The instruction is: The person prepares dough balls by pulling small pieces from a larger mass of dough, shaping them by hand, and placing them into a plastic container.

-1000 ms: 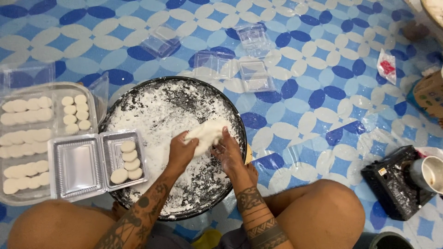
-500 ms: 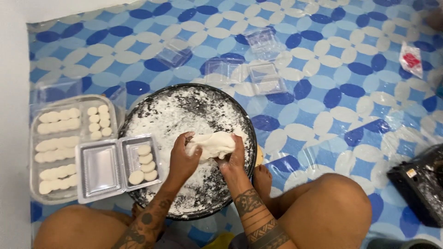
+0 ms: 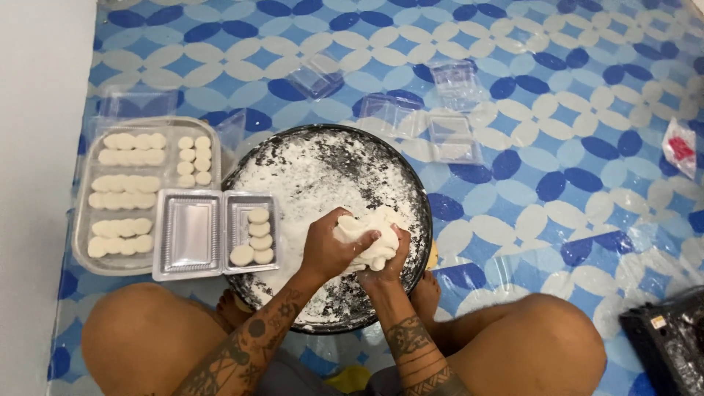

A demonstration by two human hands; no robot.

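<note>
Both hands are busy with a soft white lump of dough (image 3: 367, 238), held just above the right half of a big round dark metal pan dusted all over with white flour (image 3: 293, 165). The left hand (image 3: 330, 246) grips the lump from the left side with its fingers curled tight around it, and the right hand (image 3: 389, 260) cups it from below and the right, fingers wrapped up over the dough too, so both sets of fingers are clamped on the same lump. The pan sits on the floor, which is covered by a blue and white patterned plastic mat (image 3: 587, 110), right between the person's bent bare knees. Overlapping the pan's left edge is an open clear plastic clamshell box (image 3: 187, 235); its right half holds a column of small pale round dough pieces (image 3: 257, 235), its left half has none. Just behind that is a larger rectangular clear plastic tray (image 3: 84, 220) filled with rows of the same kind of flat white pieces. Past the far side of the pan a few more clear plastic boxes (image 3: 455, 136) lie scattered on the mat, well apart from the hands. A small red and white plastic packet (image 3: 682, 147) sits off at the right edge, and a black flour-smeared object (image 3: 671, 345) pokes in at the bottom right corner; can't tell what it is.
</note>
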